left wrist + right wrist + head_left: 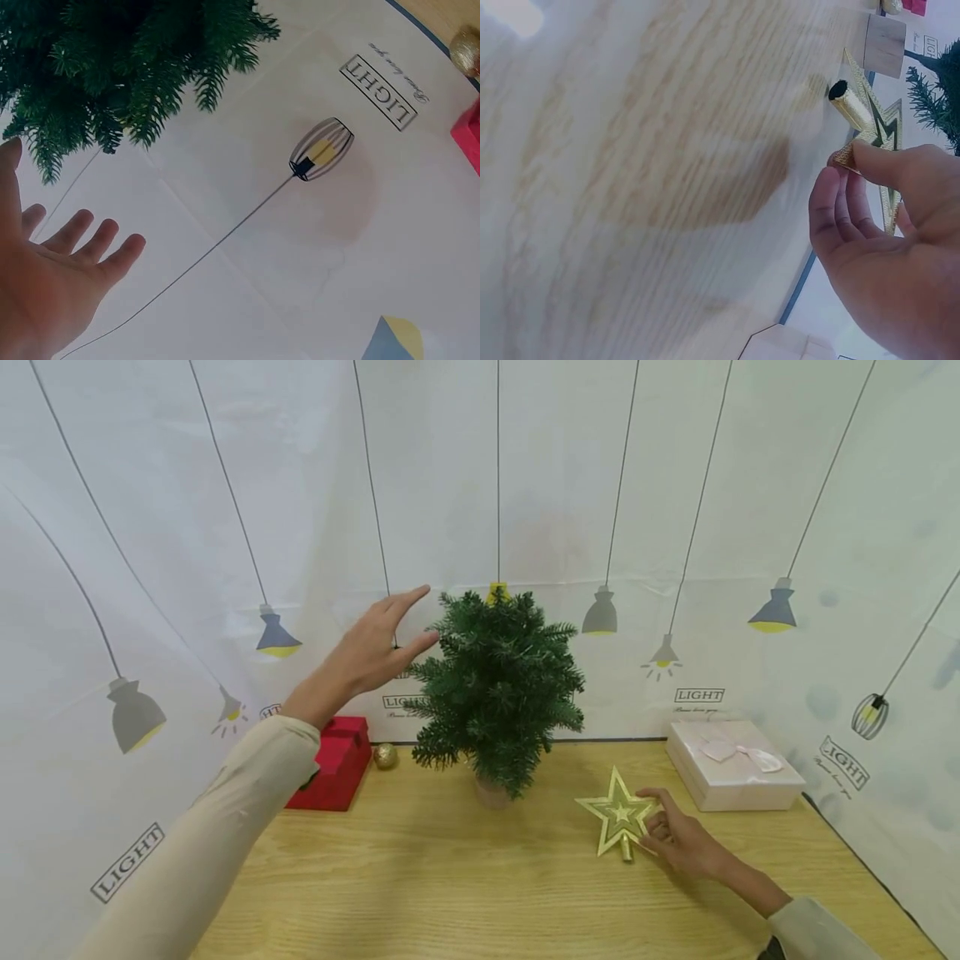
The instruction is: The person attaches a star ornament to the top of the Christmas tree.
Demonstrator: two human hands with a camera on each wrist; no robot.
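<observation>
A small green artificial Christmas tree (498,685) stands upright on a round base (492,791) at the middle of the table. Beside its upper left branches is my left hand (371,643), raised with fingers extended and nothing in it; the left wrist view shows the palm (52,292) just below the needles (142,60). My right hand (684,842) pinches one point of a gold star tree topper (619,814) between thumb and fingers, to the right of the tree. In the right wrist view the topper's hollow tube (850,105) projects from the star.
A red gift box (341,768) and a gold ball ornament (386,756) sit at the back left. At the back right lies a pale pink box (738,766) with a bow. A white curtain printed with lamps (465,468) surrounds the wooden table (450,877).
</observation>
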